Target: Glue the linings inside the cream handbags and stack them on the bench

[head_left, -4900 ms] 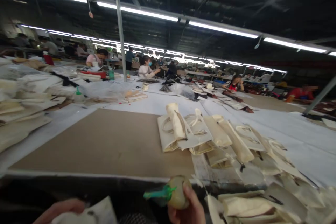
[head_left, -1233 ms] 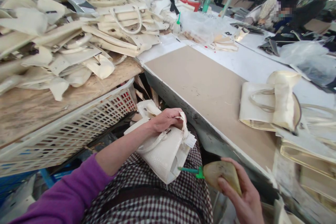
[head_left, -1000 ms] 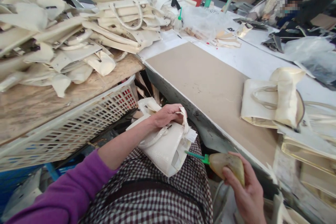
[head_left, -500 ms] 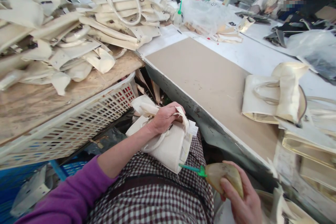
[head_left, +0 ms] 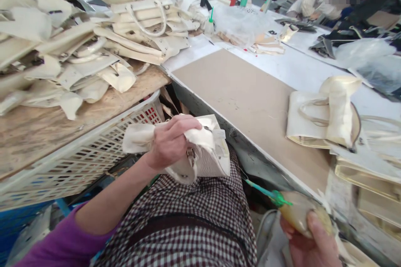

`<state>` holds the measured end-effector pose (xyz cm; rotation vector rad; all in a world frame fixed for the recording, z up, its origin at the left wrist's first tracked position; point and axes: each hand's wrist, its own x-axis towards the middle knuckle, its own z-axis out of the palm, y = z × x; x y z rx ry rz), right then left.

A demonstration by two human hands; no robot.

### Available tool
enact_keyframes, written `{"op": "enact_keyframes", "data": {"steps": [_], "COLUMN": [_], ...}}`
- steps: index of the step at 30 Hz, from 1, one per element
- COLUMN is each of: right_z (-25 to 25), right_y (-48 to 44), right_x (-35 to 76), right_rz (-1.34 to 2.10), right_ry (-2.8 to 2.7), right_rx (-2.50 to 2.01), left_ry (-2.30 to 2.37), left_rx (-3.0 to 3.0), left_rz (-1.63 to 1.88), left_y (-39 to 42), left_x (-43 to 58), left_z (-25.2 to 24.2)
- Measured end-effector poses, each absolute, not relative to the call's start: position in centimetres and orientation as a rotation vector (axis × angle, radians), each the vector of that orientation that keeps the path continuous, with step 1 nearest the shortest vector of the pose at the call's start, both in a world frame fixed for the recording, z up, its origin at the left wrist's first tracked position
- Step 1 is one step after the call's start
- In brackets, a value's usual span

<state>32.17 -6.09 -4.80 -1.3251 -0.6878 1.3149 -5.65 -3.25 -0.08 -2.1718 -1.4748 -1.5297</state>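
My left hand (head_left: 171, 139) is closed on a cream handbag piece (head_left: 214, 162) held over my lap. Its round handle hangs below my fingers, and a metal ring shows beside them. A flap of the bag sticks out to the left of my wrist. My right hand (head_left: 310, 233) grips a soft, yellowish glue bottle (head_left: 305, 212) at the lower right. The bottle's long green nozzle (head_left: 261, 189) points left towards the bag, apart from it, and a thin strand hangs at its tip.
A heap of cream bag parts (head_left: 84, 46) covers the wooden table (head_left: 25, 133) at left, above a white plastic basket (head_left: 125, 139). Brown board (head_left: 238, 91) lies on the table ahead. More cream bags (head_left: 308, 117) are at right. A co-worker (head_left: 316, 2) sits far off.
My left hand has turned the bag and shifted left, swinging the bag's side upward. My right hand has drawn the glue bottle away to the right, off the bag's edge.
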Motion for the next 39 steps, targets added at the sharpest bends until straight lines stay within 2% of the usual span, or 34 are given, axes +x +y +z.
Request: {"op": "enact_keyframes", "data": {"steps": [5, 12, 17, 20, 29, 39], "right_z": [-4.4, -5.6, -6.8, -7.0, -7.4, -8.0], "right_y": [-5.3, -6.0, -5.5, -4.9, -1.7, 0.1], "right_x": [31.9, 32.1, 31.3, 29.5, 25.3, 25.3], "right_rz": [1.253, 1.359, 1.342, 1.338, 1.3, 1.276], "right_ry": [-0.755, -1.014, -1.362, -1.436, -1.609, -1.822], "right_rx": [-1.367, -1.536, -1.637, -1.58, -1.442, -1.352], "left_ry": [-1.625, -2.293, -2.839, -3.02, -3.202, -3.118], "left_rx": [-2.399, -2.208, -2.015, -1.879, -1.22, -1.187], "left_rz": [-1.392, -1.726, -1.719, -1.897, -2.653, -2.876], "left_y": [-8.9, -15.3, -18.3, -18.7, -17.3, -16.7], "left_x": [-5.4, -3.5, -3.7, -3.9, -4.1, -4.1], "left_z": [1.7, 0.6, 0.8, 0.6, 0.3, 0.7]}}
